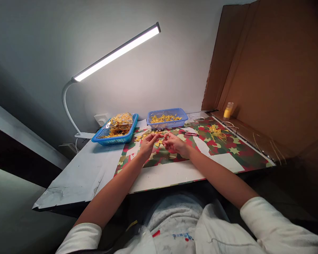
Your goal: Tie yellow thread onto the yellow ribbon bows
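Observation:
My left hand point(148, 144) and my right hand point(174, 144) meet over the middle of the patterned table cover, fingertips almost touching. The fingers of both are pinched together. What they hold is too small to make out. A small yellow leaf-like piece point(159, 143) shows just below the fingertips. Behind my left hand lie more yellow pieces point(141, 137), scattered on the cover. A pair of scissors point(188, 133) with reddish handles rests beyond my right hand.
A blue basket point(113, 141) holds a bagged heap of yellow pieces at the left. Behind my hands, another basket point(165, 124) contains more. Yellow strands point(217, 134) and a small yellow-filled bottle point(228, 110) are at the right. A lamp point(116, 53) hangs above; cardboard point(267, 70) walls the right side.

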{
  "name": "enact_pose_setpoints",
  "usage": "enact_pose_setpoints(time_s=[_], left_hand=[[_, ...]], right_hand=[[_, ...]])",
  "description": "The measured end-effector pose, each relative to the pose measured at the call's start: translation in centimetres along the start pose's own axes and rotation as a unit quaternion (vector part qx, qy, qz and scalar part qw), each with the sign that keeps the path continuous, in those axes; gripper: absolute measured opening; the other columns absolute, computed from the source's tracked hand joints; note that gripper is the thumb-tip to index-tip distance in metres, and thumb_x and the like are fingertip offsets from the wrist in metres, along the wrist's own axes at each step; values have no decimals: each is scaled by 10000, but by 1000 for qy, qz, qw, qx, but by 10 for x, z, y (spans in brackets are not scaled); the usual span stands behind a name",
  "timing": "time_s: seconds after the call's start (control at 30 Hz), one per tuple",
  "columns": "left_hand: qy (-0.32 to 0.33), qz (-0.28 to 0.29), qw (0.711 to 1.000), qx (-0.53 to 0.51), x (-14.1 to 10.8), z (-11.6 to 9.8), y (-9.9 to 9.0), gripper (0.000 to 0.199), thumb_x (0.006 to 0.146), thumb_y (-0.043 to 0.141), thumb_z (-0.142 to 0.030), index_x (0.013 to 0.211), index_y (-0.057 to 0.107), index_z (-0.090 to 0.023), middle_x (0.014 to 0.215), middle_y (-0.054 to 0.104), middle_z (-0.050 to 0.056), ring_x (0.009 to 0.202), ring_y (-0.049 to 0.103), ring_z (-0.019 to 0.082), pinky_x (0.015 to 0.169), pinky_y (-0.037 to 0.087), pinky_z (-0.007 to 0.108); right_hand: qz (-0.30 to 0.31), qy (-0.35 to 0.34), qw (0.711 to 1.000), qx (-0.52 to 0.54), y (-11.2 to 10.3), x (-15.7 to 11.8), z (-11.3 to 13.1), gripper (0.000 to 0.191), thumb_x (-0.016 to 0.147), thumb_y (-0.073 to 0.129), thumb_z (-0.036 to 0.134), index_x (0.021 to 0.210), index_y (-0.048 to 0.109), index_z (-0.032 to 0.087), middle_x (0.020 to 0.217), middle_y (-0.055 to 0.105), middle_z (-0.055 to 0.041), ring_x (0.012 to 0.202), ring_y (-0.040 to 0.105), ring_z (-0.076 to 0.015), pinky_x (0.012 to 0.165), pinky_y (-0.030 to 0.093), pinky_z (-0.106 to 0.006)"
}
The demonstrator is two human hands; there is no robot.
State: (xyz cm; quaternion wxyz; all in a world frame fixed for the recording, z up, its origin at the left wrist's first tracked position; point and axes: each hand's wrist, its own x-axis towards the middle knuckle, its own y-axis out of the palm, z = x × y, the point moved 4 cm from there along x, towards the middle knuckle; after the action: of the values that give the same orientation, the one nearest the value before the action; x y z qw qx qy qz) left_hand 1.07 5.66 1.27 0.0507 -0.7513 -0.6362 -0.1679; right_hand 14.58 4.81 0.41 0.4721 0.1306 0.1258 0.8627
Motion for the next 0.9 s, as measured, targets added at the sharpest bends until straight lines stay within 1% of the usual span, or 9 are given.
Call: enact_pose_setpoints(time_s=[0.17,0.27,0.37,0.43,0.57,0.67,0.8,0.9], left_hand=[[-17,-13,999,-37,5,4,-8,445,629,755,-568,772,596,-178,734,687,17,735,670,148,744,532,312],[-20,-24,998,-45,8,5,-13,446,646,749,-560,791,558,-184,705,653,-1,681,656,125,725,539,309],[-20,-35,999,-35,11,7,-18,472,630,749,-575,802,546,-186,694,641,-4,657,645,118,719,537,308],[-17,-40,999,-18,12,9,-20,492,624,737,-600,808,551,-183,702,649,6,659,646,124,718,533,313],[-1,-58,997,50,12,12,-24,485,666,677,-626,806,578,-173,713,669,30,678,648,146,697,510,305],[15,-71,989,132,10,11,-27,422,697,663,-580,769,611,-168,685,671,36,694,636,169,679,474,293],[42,-88,961,257,6,3,-28,292,723,658,-455,660,626,-171,699,668,36,754,613,197,752,437,308],[50,-93,936,335,4,-2,-28,232,740,622,-371,607,610,-180,720,668,34,792,605,208,797,418,319]], right_hand=[[10,57,998,-29,-2,-1,-6,285,598,637,180,802,441,218,609,549,63,505,470,-80,457,315,-182],[6,77,995,-67,-2,-5,-3,278,613,670,183,818,484,205,627,601,46,476,482,-74,449,350,-183],[-7,79,990,-119,-2,-9,3,271,635,698,187,871,566,186,675,646,27,482,517,-69,458,397,-182],[-13,69,986,-152,-3,-10,6,272,646,712,186,899,615,172,698,671,9,489,535,-71,443,400,-177],[-33,39,971,-234,-7,-9,7,237,654,729,172,885,681,143,718,706,-35,514,576,-95,410,392,-176],[-51,21,947,-318,-12,-8,5,149,686,702,161,832,703,131,701,713,-45,516,591,-101,430,429,-185],[-83,2,916,-393,-18,-9,7,103,666,710,130,767,716,143,597,685,-10,481,574,-102,444,421,-194],[-124,-28,888,-441,-22,-11,14,58,665,718,116,710,718,152,676,718,-41,601,634,-141,534,454,-218]])
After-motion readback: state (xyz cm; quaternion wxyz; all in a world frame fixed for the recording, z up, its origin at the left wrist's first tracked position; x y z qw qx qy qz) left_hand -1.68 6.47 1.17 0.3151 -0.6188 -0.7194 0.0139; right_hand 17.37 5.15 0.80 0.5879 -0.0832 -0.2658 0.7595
